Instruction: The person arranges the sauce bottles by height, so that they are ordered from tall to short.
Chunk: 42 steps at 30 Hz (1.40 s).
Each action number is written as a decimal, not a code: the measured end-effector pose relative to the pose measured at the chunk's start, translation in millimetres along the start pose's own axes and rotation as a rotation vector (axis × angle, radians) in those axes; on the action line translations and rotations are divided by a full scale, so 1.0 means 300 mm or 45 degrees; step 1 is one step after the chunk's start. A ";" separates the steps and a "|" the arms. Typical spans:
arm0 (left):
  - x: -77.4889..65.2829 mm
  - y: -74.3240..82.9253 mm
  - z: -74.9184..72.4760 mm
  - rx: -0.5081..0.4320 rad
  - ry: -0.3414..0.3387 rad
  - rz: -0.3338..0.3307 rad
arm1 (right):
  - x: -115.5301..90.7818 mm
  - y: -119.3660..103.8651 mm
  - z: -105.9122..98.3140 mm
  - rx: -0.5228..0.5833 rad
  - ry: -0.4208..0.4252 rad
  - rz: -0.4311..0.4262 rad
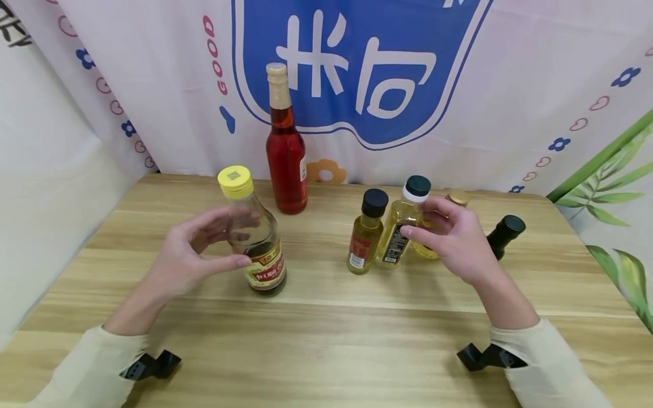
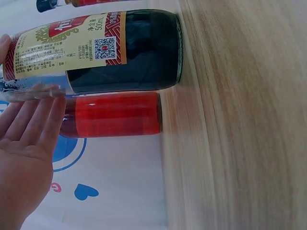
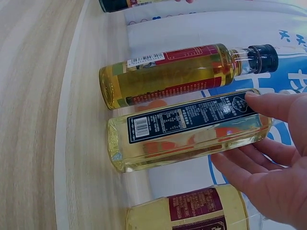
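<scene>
My left hand (image 1: 186, 252) grips a glass bottle of dark sauce (image 1: 267, 269) with a yellow cap, thumb in front and fingers behind its upper body. In the left wrist view its cream and red label (image 2: 72, 45) shows, with the fingers against the glass. My right hand (image 1: 454, 241) holds a square bottle of pale yellow oil (image 1: 393, 235) with a dark green cap. The right wrist view shows the thumb on its black label (image 3: 192, 117) and the fingers curled beneath. Both bottles look upright.
A tall bottle of red liquid (image 1: 287, 164) stands behind the sauce bottle. Left of the square bottle is a small black-capped oil bottle (image 1: 364, 241). A gold-capped bottle (image 1: 457, 197) and a dark green bottle (image 1: 505, 235) stand partly hidden by my right hand. A printed cloth (image 1: 510, 85) hangs behind the table.
</scene>
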<state>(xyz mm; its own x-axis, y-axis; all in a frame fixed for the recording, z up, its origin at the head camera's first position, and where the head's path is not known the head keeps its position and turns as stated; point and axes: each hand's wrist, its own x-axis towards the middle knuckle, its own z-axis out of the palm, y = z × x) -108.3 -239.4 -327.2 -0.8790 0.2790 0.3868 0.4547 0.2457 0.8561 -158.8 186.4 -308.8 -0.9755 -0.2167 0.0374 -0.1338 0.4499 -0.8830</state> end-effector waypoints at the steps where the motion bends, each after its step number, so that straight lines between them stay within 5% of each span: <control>1: 0.000 0.001 -0.002 0.019 -0.003 -0.003 | 0.002 0.002 0.001 0.005 -0.002 -0.009; 28: 0.000 -0.013 0.011 -0.031 -0.011 0.062 | 0.006 0.017 0.002 0.039 -0.016 -0.030; 33: 0.001 -0.005 0.030 -0.106 0.054 0.089 | 0.010 0.019 0.000 0.034 -0.018 -0.030; 42: 0.004 0.028 0.075 0.062 0.262 -0.048 | 0.012 0.010 -0.005 0.014 -0.013 -0.027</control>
<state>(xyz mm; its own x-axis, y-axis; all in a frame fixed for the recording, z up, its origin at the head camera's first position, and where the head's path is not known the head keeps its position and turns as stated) -102.2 -216.2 -327.1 -0.9039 0.0747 0.4212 0.4232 0.2984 0.8555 -163.0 188.2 -310.6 -0.9706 -0.2351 0.0517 -0.1528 0.4357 -0.8870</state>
